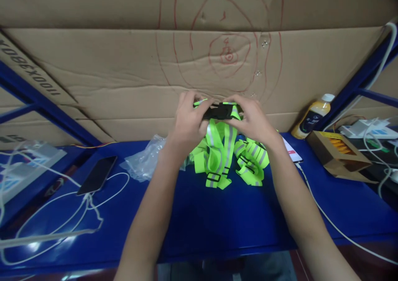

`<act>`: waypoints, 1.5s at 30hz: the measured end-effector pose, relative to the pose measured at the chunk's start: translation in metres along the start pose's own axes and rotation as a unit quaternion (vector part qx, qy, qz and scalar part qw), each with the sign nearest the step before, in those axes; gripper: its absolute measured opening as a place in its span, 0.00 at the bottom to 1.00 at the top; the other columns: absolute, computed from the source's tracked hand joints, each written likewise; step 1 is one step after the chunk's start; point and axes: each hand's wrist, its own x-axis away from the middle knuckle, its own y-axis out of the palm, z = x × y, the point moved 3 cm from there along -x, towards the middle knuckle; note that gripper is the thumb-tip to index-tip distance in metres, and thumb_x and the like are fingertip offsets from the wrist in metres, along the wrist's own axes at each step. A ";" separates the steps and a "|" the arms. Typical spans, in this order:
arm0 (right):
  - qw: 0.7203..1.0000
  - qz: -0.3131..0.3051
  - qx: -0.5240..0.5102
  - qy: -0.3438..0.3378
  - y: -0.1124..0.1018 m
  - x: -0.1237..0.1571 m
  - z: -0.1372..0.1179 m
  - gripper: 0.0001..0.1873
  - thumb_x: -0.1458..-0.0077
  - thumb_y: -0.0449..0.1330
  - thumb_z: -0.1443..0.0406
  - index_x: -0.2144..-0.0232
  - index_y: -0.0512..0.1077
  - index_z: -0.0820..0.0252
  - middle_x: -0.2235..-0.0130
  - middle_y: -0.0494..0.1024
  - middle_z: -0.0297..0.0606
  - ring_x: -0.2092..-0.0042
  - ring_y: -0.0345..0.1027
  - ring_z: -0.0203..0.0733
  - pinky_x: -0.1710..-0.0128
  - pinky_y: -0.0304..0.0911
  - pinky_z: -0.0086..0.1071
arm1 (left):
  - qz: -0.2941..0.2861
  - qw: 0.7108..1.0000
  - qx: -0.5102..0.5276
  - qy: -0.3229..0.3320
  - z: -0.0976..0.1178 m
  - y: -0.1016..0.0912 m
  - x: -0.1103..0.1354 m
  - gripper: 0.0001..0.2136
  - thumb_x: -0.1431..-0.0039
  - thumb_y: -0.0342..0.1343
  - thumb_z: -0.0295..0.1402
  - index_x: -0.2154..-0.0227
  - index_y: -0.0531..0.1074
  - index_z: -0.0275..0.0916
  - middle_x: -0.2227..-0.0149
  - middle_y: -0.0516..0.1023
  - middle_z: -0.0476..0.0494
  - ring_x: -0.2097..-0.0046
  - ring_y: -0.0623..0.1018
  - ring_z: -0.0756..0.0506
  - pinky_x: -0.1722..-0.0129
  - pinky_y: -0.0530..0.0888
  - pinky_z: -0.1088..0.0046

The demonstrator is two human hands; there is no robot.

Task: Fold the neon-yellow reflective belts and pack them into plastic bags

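Observation:
My left hand (191,117) and my right hand (248,117) hold a black plastic buckle (219,112) between them, raised above the blue table. The left fingers are closed on its left end, the right fingers on its right end. Neon-green webbing with silver reflective stripes (217,148) hangs below the buckle and bunches on the table, with a black slider on one strap. A second heap of the same green strap (252,158) lies just to the right. Part of the buckle is hidden behind my fingers.
A crumpled clear plastic bag (144,158) lies left of the straps. Farther left are a phone (98,175) and white cables. At right stand a juice bottle (314,116) and an open cardboard box (337,156), near another phone (291,150). Cardboard (124,65) walls the back.

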 end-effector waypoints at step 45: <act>0.881 0.268 -0.328 0.209 -0.015 -0.001 0.057 0.12 0.44 0.69 0.53 0.66 0.76 0.53 0.67 0.79 0.34 0.60 0.76 0.44 0.57 0.72 0.39 | 0.132 0.987 0.081 0.036 -0.014 -0.020 0.002 0.13 0.31 0.62 0.47 0.55 0.73 0.44 0.51 0.79 0.39 0.47 0.80 0.36 0.46 0.76 0.53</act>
